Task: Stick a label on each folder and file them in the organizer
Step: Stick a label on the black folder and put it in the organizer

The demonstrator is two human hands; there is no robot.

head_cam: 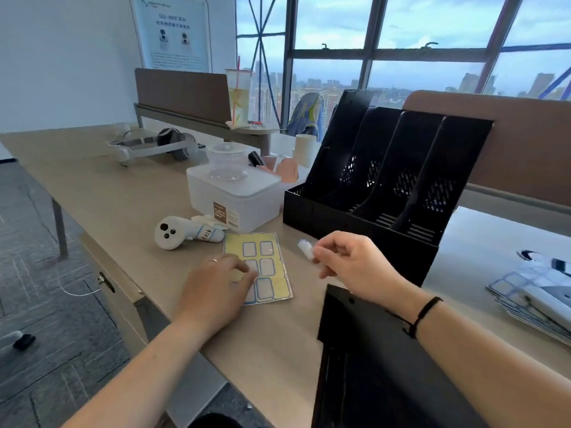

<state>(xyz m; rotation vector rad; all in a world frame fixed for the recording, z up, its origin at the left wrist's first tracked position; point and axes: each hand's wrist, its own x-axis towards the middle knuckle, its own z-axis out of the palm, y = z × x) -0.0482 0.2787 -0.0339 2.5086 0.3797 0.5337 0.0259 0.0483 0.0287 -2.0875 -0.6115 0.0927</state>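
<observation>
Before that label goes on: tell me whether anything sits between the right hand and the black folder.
Nothing visible does. The right hand pinches a peeled label above the desk, and the black folder lies just below its wrist, with no object between them.

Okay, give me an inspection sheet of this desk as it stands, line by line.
Surface: light wooden desk, a white desk adjoining on the right.
Job's things: label sheet lies flat with several labels left; a peeled label is off the sheet; black folder lies at the near edge; black organizer stands behind, slots empty as far as visible.
Clutter: white controller, plastic box, headset, cups, spare label sheets on the right.
Hands: left hand rests on the label sheet; right hand pinches the peeled label in its fingers.
Cables: nothing seen.
Surroundings: windows over a city, poster on the wall, carpet floor.
</observation>
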